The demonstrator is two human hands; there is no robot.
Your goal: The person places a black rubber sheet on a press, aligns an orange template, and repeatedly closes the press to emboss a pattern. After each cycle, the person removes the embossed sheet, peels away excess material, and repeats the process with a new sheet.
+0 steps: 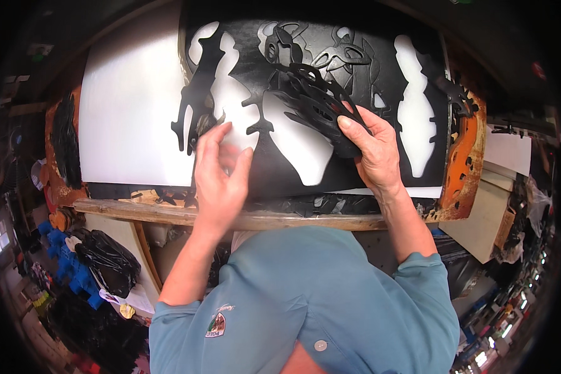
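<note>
My right hand [378, 149] grips a bundle of thin black cut-out pieces [315, 109] by its near end, thumb on top. The pieces have slots and curved edges and overlap over the black sheet. My left hand [221, 174] has its thumb and fingers apart, slightly blurred. Its fingertips are close to a long, notched black strip [199, 90] at the left; I cannot tell whether they touch it. Beneath both hands lies a black sheet [355, 171] with shaped openings showing white, among them a long wavy opening [414, 112] at the right.
A plain white board [137, 106] covers the left of the worktable. Its front has a wooden edge [156, 213]; a rusty orange metal edge [464, 162] stands at the right. Black scraps [305, 204] lie along the front, and a black bag [112, 262] sits at lower left.
</note>
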